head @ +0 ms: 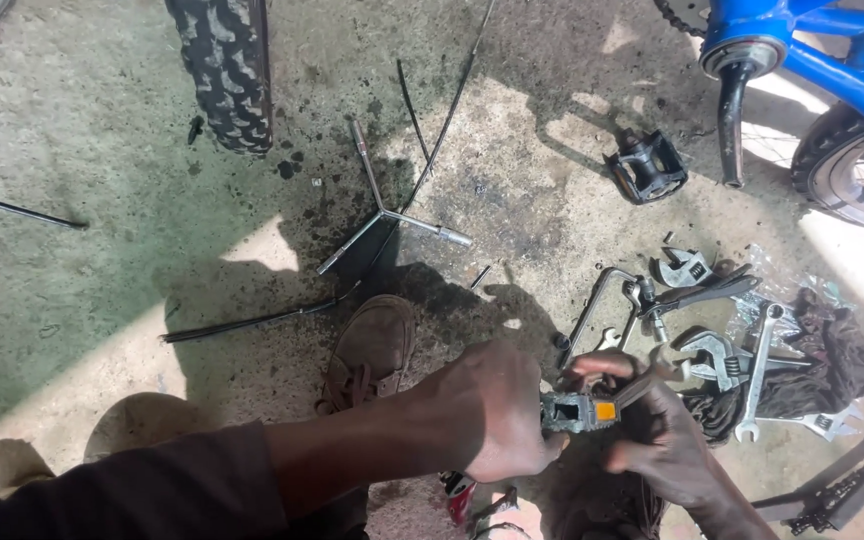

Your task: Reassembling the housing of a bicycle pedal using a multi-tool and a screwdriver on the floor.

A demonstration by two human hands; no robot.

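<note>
i've got the grey metal bicycle pedal with an orange reflector (577,411) near, centre-right: left hand (492,412) clenched round its left end, right hand (652,435) gripping the right. best keep it steady, wrists close.

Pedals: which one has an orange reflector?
The grey pedal held between the left hand and right hand; the black pedal on the floor shows none.

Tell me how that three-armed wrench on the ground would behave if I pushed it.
The three-armed wrench looks like rigid metal, so it would probably slide stiffly, not bend. Its three spread arms lie flat on the rough concrete floor, so it likely pivots and scrapes rather than rolls.
</note>
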